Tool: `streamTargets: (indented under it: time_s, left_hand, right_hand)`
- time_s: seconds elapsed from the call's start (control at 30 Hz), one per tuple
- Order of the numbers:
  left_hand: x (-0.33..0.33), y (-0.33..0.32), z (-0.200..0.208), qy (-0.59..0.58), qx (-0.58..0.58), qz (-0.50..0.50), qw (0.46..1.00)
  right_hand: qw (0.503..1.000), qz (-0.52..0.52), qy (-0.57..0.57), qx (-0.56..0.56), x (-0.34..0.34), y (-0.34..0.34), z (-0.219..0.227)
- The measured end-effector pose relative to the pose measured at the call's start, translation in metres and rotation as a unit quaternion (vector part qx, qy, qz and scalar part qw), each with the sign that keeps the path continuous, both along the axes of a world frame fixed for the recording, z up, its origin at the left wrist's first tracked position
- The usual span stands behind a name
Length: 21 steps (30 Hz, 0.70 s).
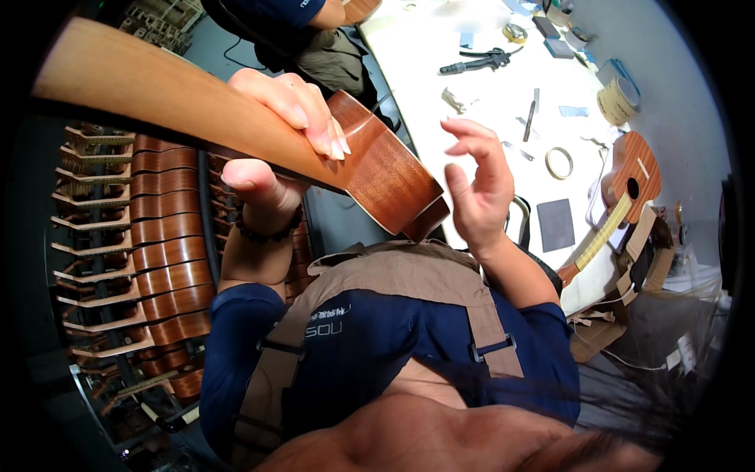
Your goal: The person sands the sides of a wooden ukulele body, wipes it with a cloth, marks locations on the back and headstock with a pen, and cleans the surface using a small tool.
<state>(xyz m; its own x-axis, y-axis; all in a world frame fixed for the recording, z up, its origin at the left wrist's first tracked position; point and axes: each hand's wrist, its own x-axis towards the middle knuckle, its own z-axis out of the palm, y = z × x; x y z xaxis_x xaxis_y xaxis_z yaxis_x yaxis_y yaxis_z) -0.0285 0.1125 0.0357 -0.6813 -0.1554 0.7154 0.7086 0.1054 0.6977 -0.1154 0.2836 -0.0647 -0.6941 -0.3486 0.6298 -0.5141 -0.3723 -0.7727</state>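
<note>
A brown wooden ukulele is held up in front of me, its neck slanting to the upper left and its body at the centre. My left hand is closed round the neck close to the body, fingers over the top and thumb underneath. To the right of the body, my right hand is raised with fingers apart and slightly curled. It holds nothing and appears apart from the wood. The far face of the ukulele is hidden from me.
Several ukuleles hang stacked on a rack at left. The white worktable bears an air gun, a tape roll, a grey sheet and another ukulele. A co-worker sits at the top.
</note>
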Motion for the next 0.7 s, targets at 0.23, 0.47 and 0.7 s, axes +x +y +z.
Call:
streamTargets:
  time_s: [0.23, 0.47, 0.7]
  left_hand:
    - [-0.002, -0.002, -0.006, -0.017, 0.031, 0.014, 0.999]
    - [0.000, -0.012, -0.012, -0.007, 0.014, 0.059, 0.998]
    - [0.026, -0.029, -0.002, 0.025, 0.057, 0.043, 0.997]
  right_hand:
    - [0.917, 0.106, 0.384, 0.033, 0.016, 0.002, 0.031]
    - [0.948, 0.031, 0.296, 0.114, -0.022, -0.014, 0.022]
    - [0.928, 0.135, -0.254, 0.238, -0.044, -0.003, -0.126]
